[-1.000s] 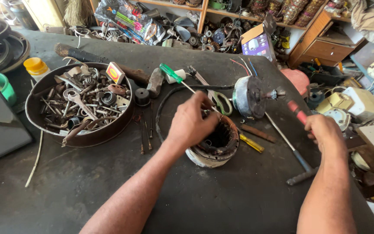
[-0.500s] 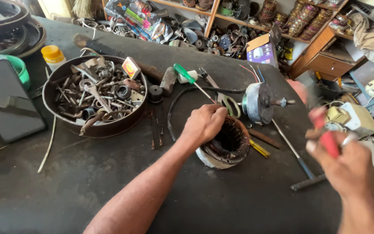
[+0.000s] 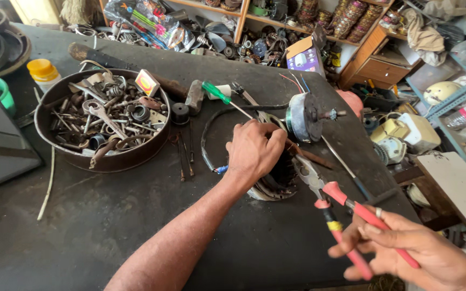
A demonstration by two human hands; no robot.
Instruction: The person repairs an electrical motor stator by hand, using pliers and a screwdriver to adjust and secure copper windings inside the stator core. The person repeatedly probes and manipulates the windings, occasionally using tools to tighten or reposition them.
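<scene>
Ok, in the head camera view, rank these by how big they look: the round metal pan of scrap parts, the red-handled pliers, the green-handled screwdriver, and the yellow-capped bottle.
1. Round metal pan of scrap parts, clearly largest.
2. Red-handled pliers, though they sit nearest the camera, which inflates them.
3. Green-handled screwdriver.
4. Yellow-capped bottle, partly hidden behind the pan, so its place against the screwdriver is unsure.

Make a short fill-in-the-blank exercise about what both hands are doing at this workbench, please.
1. The right hand holds pliers with ____ handles.
2. The left hand rests on the round motor stator, not on the ____-handled screwdriver.
3. The dark round pan of metal parts lies to the ____ of the left hand.

Missing words: red; green; left
</scene>
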